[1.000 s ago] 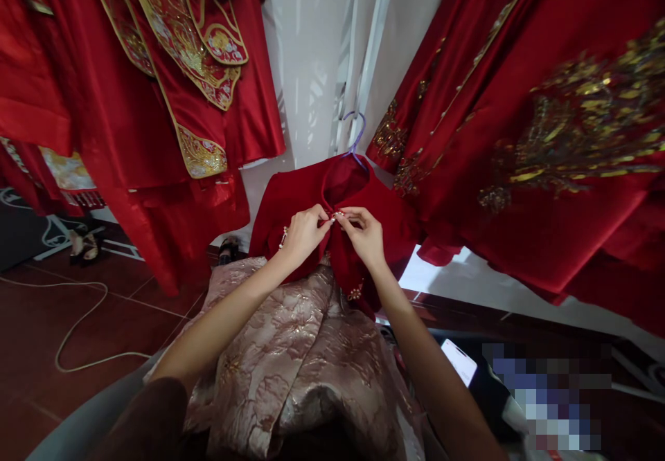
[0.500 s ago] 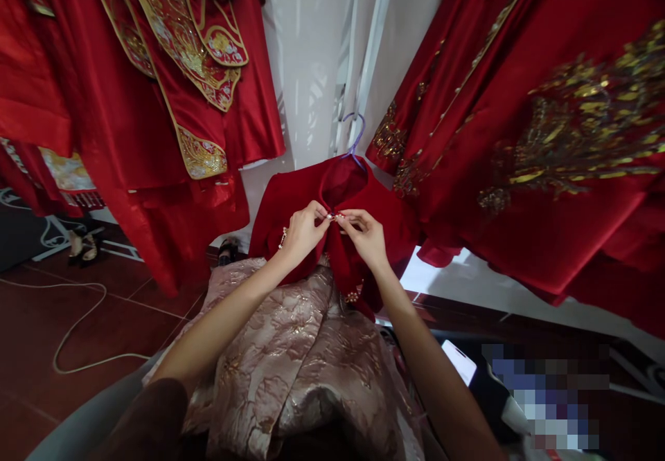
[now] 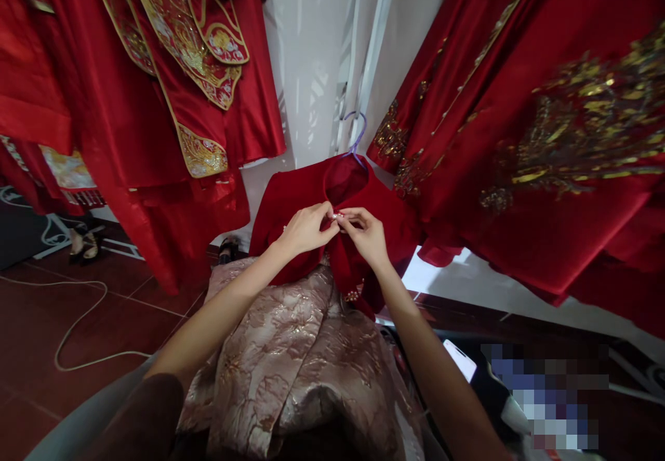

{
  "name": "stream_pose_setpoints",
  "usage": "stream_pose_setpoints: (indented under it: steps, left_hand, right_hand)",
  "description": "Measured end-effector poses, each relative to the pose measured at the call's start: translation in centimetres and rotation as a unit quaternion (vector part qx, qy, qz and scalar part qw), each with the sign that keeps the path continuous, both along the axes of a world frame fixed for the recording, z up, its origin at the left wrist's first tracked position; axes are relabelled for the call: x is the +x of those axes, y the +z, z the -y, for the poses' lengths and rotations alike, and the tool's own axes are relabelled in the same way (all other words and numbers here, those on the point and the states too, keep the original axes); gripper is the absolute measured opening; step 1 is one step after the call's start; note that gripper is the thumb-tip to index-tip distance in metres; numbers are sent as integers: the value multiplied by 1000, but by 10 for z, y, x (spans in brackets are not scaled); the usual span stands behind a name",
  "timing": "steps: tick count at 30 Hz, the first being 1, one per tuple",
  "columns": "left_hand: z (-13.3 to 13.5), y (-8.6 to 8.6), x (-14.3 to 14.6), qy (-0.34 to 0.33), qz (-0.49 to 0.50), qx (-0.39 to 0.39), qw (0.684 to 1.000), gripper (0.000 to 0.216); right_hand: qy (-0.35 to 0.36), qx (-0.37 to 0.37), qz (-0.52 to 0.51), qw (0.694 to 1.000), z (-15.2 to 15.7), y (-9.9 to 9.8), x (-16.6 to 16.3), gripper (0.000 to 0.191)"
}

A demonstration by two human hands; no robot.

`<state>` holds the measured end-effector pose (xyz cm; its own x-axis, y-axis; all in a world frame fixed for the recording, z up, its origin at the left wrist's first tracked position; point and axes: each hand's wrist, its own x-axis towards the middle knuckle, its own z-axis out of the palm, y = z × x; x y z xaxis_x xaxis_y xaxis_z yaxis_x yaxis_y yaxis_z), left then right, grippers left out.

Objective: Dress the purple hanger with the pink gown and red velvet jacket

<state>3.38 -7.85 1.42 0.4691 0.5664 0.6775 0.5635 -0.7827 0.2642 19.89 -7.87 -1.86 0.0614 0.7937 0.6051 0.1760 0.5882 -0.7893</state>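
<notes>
Centrally, red jacket (image 3: 291, 201): dark red, hung on a purple hanger (image 3: 357, 134) in front of the white wall (image 3: 306, 66), between two groups of gowns; its hem drapes onto the brocade.
Left hand (image 3: 306, 229): lies on the jacket front just below the collar; thumb and forefinger are pressed together, pinching the left edge of the opening.
Right hand (image 3: 368, 238): meets the left hand's fingertips; its fingers are closed on the opposite edge, at a small pale fastening (image 3: 336, 217).
Brocade garment (image 3: 291, 350): pink and gold, near, lying beneath both forearms.
Left gowns (image 3: 171, 101): red with gold embroidered borders, hanging.
Right gowns (image 3: 519, 136): red with gold motifs, hanging close, blurred.
Floor (image 3: 31, 350): dark red tiles at near left; a pale cable (image 3: 77, 322) loops over it; a pair of shoes (image 3: 83, 243) stands farther off.
</notes>
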Motion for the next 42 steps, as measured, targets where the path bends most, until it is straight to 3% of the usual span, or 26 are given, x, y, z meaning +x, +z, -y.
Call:
stream_pose_setpoints:
  steps: [5,17,21,33,42]
  left_hand:
    - [-5,0,-2,-25,9,2,1000,19]
    - [-8,-4,-4,-8,25,-17,1000,6]
    - [-6,-3,-4,-38,14,-21,999,10]
    - [-5,-4,-4,-32,18,-27,999,24]
    - [-8,-3,-10,-40,-21,-12,999,13]
  right_hand:
    - [5,-4,-6,1000,-1,-2,0,29]
    - [35,-26,-51,998,3,3,4,33]
    - [34,-25,-40,998,2,3,3,33]
    - [26,-19,-19,999,1,2,3,31]
    - [9,-13,-15,1000,0,1,-1,32]
